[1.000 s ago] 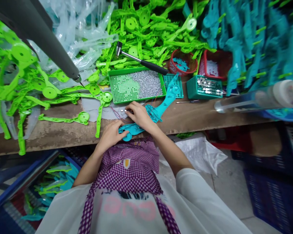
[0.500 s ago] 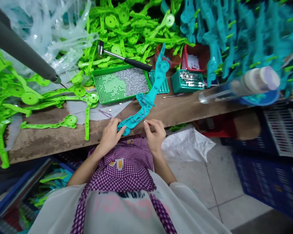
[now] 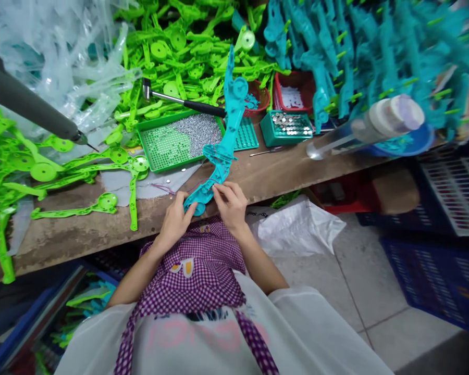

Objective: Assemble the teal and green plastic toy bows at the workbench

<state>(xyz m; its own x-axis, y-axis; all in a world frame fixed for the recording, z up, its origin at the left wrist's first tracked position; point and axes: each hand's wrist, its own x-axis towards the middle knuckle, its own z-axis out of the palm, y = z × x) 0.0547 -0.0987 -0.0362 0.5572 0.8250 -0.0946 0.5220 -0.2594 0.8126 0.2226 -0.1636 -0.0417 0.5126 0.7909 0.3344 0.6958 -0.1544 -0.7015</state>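
A long, curved turquoise plastic half-shell (image 3: 230, 136) lies over the front edge of the bench, its ribbed inner side facing up. Thin reddish-purple wires run along its middle. My left hand (image 3: 175, 217) grips its near end, thumb on top by the round boss. Over the lower part of the shell, my right hand (image 3: 232, 204) pinches a small shiny piece between thumb and forefinger; a thin wire runs close to those fingertips. How the piece and the wire join is too small to tell.
A green basket (image 3: 152, 165) of small screws stands behind the shell, beneath a hammer (image 3: 180, 99). A hanging electric screwdriver (image 3: 35, 96) points down at left. Green parts (image 3: 172, 44) and turquoise shells (image 3: 359, 57) pile at the back. A clear bottle (image 3: 359, 130) stands at right.
My right hand has moved down and left from beside the shell onto its lower part, bringing the small piece and wire in. My left hand keeps its hold. The view has shifted slightly.
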